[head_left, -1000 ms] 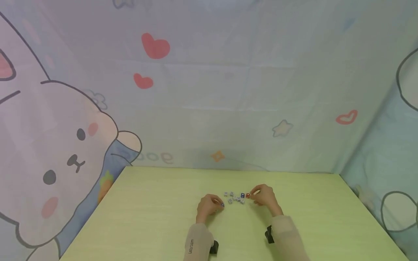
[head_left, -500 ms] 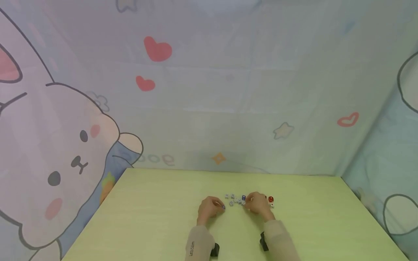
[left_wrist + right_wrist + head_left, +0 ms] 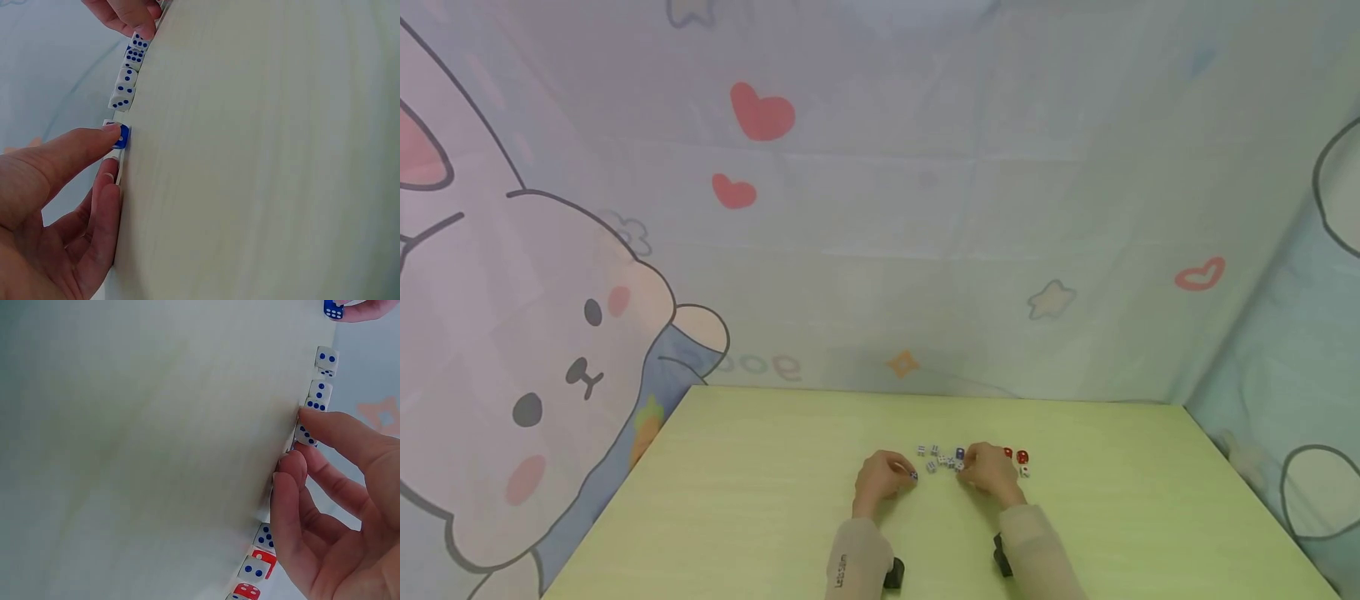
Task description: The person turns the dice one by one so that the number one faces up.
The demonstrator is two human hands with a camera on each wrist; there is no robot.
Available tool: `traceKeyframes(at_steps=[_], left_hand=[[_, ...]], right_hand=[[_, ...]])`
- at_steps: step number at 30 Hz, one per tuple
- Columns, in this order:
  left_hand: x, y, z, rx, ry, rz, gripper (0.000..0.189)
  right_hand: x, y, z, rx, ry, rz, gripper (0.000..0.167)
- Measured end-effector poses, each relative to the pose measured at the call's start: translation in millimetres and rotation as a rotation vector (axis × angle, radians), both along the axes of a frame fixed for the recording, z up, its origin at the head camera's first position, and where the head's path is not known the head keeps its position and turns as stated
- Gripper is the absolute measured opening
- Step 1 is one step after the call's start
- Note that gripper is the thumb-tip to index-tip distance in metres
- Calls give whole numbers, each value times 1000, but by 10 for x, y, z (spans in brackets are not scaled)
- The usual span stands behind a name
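Note:
My left hand [image 3: 877, 483] pinches a blue die [image 3: 124, 137] between thumb and fingers, low over the table at the left end of the dice. A white die with blue pips [image 3: 305, 434] sits between the thumb and fingertips of my right hand [image 3: 990, 471], at the right end of a loose cluster. White dice [image 3: 942, 460] make up most of that cluster, between the two hands. Another blue die [image 3: 960, 453] stands just beyond my right fingertips. To the right of that hand lie red dice [image 3: 1022, 457] and a white die [image 3: 1025, 472].
The pale yellow-green table [image 3: 760, 467] reaches back to a printed cloth [image 3: 880, 208] with hearts and a cartoon rabbit. A black wrist camera [image 3: 894, 574] is strapped at the left sleeve, another [image 3: 1002, 556] at the right.
From beside a red die, my right hand has moved left to a white die in the cluster. That red die now lies to its right. My left hand still pinches its die in place.

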State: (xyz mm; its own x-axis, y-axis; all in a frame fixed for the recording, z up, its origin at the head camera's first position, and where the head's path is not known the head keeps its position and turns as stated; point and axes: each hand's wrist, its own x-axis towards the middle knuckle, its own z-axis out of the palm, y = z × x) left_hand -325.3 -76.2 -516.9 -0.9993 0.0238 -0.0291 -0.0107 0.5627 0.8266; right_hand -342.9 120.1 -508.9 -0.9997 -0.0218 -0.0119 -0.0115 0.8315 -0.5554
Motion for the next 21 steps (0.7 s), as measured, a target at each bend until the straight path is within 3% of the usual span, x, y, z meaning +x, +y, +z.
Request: traceKeyframes(at_steps=[21], left_hand=[[28, 3, 43, 10, -13, 2, 10]], right_hand=[[67, -24, 130, -35, -17, 65, 15]])
